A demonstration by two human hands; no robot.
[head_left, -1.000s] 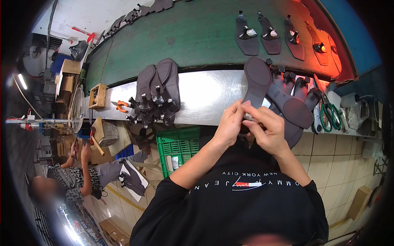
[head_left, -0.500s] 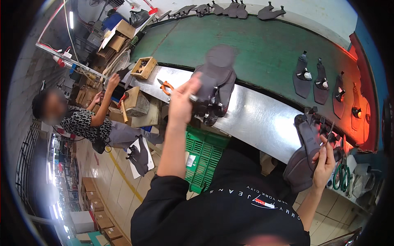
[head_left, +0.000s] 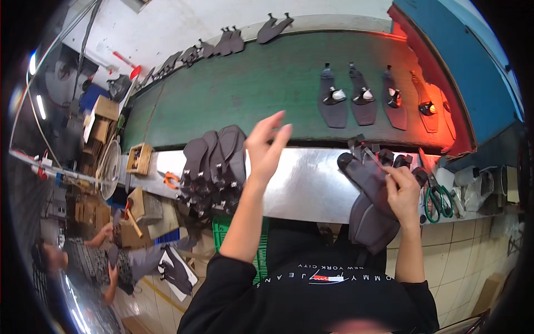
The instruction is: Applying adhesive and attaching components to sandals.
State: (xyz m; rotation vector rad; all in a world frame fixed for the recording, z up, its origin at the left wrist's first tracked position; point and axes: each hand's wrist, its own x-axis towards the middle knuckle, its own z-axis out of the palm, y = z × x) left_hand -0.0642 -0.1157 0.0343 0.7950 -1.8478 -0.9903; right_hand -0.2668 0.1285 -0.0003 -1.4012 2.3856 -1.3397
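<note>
Taking the steel counter [head_left: 303, 186] as the landmark: off its left end a small wooden box [head_left: 138, 158] stands, its contents too small to tell, with orange-handled pliers [head_left: 169, 178] just beside it. On the counter's left part lies a stack of dark sandal soles [head_left: 214, 167], overlapping and fanned. The left hand [head_left: 267, 146] is raised above the counter's middle, fingers spread open and holding nothing, just right of that stack. Below the counter's front edge a green plastic crate [head_left: 222, 228] shows, partly hidden by the left forearm. At the counter's right end the right hand [head_left: 401, 190] has its fingers closed on the top sole of a second pile of soles [head_left: 370, 200], which hangs over the front edge. Green-handled scissors [head_left: 436, 197] lie right of that pile. Beyond the counter, four soles with straps [head_left: 364, 100] ride the green conveyor belt [head_left: 245, 94].
</note>
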